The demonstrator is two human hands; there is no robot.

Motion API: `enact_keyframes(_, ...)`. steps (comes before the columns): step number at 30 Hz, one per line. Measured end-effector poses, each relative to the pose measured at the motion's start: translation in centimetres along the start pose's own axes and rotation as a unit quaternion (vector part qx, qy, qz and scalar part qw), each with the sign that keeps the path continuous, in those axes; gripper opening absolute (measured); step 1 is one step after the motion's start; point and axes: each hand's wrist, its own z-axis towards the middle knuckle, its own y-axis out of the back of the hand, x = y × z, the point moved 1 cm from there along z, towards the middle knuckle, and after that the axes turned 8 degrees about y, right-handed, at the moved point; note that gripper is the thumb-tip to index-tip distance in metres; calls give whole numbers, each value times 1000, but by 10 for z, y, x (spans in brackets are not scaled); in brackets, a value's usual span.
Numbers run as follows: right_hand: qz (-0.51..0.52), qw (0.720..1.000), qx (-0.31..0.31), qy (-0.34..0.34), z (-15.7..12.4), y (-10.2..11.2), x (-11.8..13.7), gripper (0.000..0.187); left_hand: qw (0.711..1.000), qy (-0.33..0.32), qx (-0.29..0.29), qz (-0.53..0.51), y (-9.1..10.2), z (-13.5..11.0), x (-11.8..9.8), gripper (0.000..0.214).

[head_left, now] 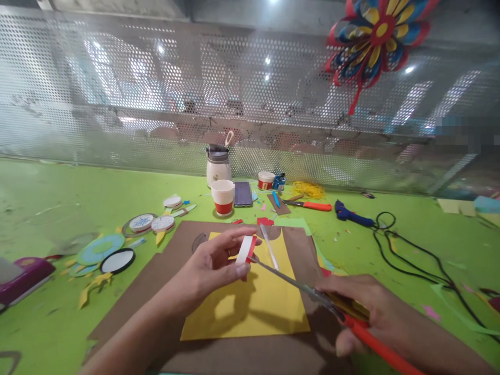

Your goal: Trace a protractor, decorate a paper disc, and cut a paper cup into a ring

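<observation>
Between the thumb and fingers of my left hand [207,268] is a small white ring-shaped piece with a red edge [245,250], like a section cut from a paper cup. My right hand [359,302] grips a pair of scissors [289,281] by the red-orange handles. The scissor tips meet the red edge of the piece. Below both hands lies a yellow paper sheet [250,320] on brown cardboard [144,297]. A thin white strip [269,247] rests beside the piece, on the yellow sheet.
A white and red paper cup [223,195], a bottle [219,169] and a phone [242,194] stand or lie behind. Box cutter [317,206] and blue glue gun [353,214] with black cord are to the right. Paper shapes [101,249] and a purple tool [25,281] lie left.
</observation>
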Motion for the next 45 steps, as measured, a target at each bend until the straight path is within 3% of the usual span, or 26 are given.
enact_keyframes(11, -72, 996, -55, 3, -5, 0, -14, 54, 1000, 11, -2, -3, 2, 0, 2, 47)
enact_keyframes(16, -76, 996, -52, 3, -4, 0, -15, 58, 1000, 7, -4, -12, 2, 1, 2, 47)
enact_keyframes(28, -44, 998, -48, 19, 0, -4, -1, 46, 1000, 7, -11, -22, 0, 1, 2, 47)
enact_keyframes(45, -56, 997, -58, -19, -6, -4, -18, 57, 999, 22, 22, -41, 1, 2, 5, 43)
